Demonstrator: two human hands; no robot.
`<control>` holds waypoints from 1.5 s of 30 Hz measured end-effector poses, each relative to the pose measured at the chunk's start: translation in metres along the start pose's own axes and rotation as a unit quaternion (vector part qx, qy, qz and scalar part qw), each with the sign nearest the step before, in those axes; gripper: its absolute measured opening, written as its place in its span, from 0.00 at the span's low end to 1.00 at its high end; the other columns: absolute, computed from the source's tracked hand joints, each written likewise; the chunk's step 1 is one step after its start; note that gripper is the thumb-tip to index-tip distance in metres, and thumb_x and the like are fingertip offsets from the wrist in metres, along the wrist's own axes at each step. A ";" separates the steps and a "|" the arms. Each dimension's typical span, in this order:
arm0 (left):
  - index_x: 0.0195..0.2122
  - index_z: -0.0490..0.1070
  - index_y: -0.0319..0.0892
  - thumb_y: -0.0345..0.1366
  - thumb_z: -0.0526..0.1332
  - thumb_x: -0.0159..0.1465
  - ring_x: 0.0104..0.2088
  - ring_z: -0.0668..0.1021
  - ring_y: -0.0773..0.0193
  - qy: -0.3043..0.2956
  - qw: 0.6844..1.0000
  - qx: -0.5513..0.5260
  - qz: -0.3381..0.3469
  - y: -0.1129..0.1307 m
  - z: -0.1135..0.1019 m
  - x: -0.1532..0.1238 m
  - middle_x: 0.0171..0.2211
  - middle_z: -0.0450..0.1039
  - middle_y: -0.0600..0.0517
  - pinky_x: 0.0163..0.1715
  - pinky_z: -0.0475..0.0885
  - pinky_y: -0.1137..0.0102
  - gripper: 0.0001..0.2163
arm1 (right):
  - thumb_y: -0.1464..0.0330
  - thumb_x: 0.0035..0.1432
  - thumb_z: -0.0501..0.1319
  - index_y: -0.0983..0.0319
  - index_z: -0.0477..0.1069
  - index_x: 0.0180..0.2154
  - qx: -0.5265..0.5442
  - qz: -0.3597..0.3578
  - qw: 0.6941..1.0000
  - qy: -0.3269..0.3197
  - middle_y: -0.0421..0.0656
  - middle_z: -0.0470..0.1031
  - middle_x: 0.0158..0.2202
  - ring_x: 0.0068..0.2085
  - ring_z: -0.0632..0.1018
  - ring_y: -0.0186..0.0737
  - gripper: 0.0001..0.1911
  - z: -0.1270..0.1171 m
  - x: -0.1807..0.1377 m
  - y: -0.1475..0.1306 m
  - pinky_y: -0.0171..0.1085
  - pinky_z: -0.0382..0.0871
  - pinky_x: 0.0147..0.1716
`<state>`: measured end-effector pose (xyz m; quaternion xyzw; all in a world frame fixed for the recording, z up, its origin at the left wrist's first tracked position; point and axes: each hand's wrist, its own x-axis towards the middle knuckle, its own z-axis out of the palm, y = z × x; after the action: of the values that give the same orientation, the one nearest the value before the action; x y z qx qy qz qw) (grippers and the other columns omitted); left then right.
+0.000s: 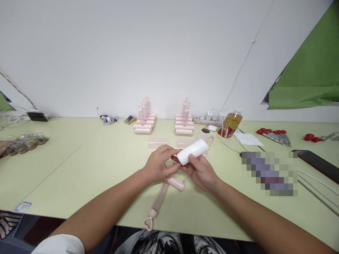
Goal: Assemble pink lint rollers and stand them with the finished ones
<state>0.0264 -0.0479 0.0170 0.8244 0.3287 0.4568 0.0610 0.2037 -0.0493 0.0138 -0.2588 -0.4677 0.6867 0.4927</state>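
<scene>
A white lint roller refill [192, 152] is held tilted above the table, its right end higher. My right hand [202, 173] grips it from below, with the thumb on its front. The fingers of my left hand [162, 161] pinch at its left end. Below my hands lies a pink lint roller handle [159, 199] with a heart-shaped loop, and its bare roller arm [177, 184] points right. Just behind my hands are pale pink covers [158, 142], and another roll [204, 134] with a brown core stands upright, partly hidden by the held one.
Two rows of assembled pink lint rollers [143, 130] [184, 131] stand near the wall. On the right are a drink bottle [231, 123], a power strip [208, 121], cables, red-handled tools [274, 135] and a dark tray [317, 162]. At far left, another person's hand [3, 147] is beside several clear-topped items [25, 143].
</scene>
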 end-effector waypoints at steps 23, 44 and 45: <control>0.53 0.67 0.43 0.30 0.60 0.54 0.34 0.77 0.65 0.017 0.999 0.015 0.033 -0.004 0.001 -0.001 0.40 0.75 0.48 0.31 0.76 0.71 0.23 | 0.59 0.55 0.67 0.62 0.71 0.44 0.059 0.039 0.998 -0.004 0.47 0.80 0.40 0.43 0.81 0.47 0.18 0.001 -0.001 0.001 0.49 0.74 0.47; 0.37 0.67 0.45 0.42 0.60 0.58 0.25 0.73 0.66 -0.131 0.966 0.080 -0.206 -0.030 -0.040 0.006 0.25 0.70 0.57 0.25 0.64 0.72 0.09 | 0.59 0.59 0.63 0.62 0.71 0.42 0.065 0.049 0.996 0.046 0.48 0.80 0.43 0.42 0.82 0.49 0.15 -0.005 0.003 -0.007 0.46 0.78 0.41; 0.35 0.67 0.45 0.43 0.59 0.58 0.23 0.71 0.66 -0.161 0.950 0.114 -0.241 -0.033 -0.048 0.008 0.22 0.68 0.58 0.23 0.62 0.72 0.08 | 0.59 0.58 0.63 0.62 0.71 0.43 0.060 0.046 0.996 0.047 0.48 0.80 0.43 0.42 0.82 0.49 0.15 -0.006 0.003 -0.007 0.46 0.78 0.40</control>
<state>-0.0250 -0.0268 0.0367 0.7848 0.5533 0.2488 0.1270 0.2101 -0.0434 0.0178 -0.2820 -0.3892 0.7224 0.4972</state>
